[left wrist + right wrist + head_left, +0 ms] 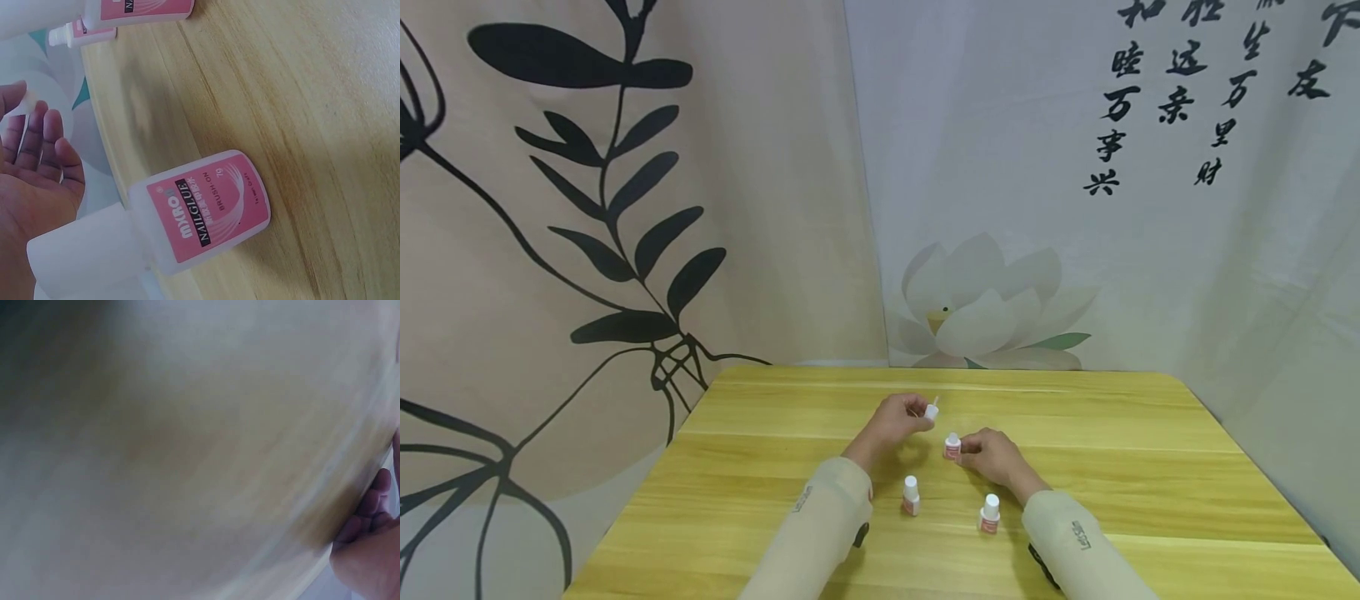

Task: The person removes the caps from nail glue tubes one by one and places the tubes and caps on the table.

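Observation:
My left hand (897,421) pinches a white brush cap (932,412), its thin brush pointing up. In the left wrist view that hand (44,169) has its thumb and fingertips on the cap. To its right, my right hand (994,456) grips a small nail glue bottle (952,450) with a pink label, standing on the table. Nearer to me stand two capped bottles, a left bottle (911,497) and a right bottle (989,517). The pink label of a capped bottle (209,209) fills the middle of the left wrist view. Only part of my right hand (369,544) shows in its wrist view.
The wooden table (790,408) has light yellow grain and rounded far corners. Behind it hangs a curtain (790,208) printed with dark leaves, a pale lotus and black characters. The right wrist view is mostly blurred tabletop.

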Motion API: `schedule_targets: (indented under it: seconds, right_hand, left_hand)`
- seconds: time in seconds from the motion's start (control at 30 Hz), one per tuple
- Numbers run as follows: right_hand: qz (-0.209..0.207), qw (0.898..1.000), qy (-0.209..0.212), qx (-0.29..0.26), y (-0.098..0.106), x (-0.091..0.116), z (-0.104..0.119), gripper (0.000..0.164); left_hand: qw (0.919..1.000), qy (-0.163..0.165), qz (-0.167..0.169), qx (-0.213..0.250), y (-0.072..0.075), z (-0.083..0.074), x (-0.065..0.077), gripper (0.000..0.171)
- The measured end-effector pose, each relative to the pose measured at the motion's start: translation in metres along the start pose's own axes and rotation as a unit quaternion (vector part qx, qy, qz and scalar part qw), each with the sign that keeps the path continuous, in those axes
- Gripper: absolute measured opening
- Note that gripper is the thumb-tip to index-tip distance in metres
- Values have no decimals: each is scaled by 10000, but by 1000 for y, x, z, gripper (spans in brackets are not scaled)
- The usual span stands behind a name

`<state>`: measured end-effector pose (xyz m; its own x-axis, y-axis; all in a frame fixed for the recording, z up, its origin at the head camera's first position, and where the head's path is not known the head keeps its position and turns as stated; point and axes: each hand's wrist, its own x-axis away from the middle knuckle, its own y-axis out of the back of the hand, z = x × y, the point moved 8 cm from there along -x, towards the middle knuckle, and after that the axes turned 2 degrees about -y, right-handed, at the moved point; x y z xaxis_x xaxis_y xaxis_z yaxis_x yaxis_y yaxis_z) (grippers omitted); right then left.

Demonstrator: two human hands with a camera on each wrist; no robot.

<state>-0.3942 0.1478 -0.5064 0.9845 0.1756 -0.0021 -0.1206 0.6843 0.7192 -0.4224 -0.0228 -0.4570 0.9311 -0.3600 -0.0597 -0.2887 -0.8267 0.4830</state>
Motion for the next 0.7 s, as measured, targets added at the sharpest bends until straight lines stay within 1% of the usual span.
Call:
schedule_targets:
  seconds: [0.27, 0.37, 0.6, 0.7]
  right_hand:
    - [-11, 10000, -7, -5, -1, 0, 0, 9]
    - [-33, 10000, 12, 11, 0, 0, 1, 9]
    - [-31, 10000, 41, -20, 1, 1, 3, 10]
    - [-11, 10000, 88, -15, 2, 2, 5, 10]
  left_hand:
    - [9999, 68, 26, 83, 2, -1, 2, 19]
    - [10000, 23, 8, 65, 3, -2, 1, 20]
    - [10000, -51, 4, 8, 5, -3, 0, 14]
    - [9999, -134, 12, -4, 7, -5, -1, 14]
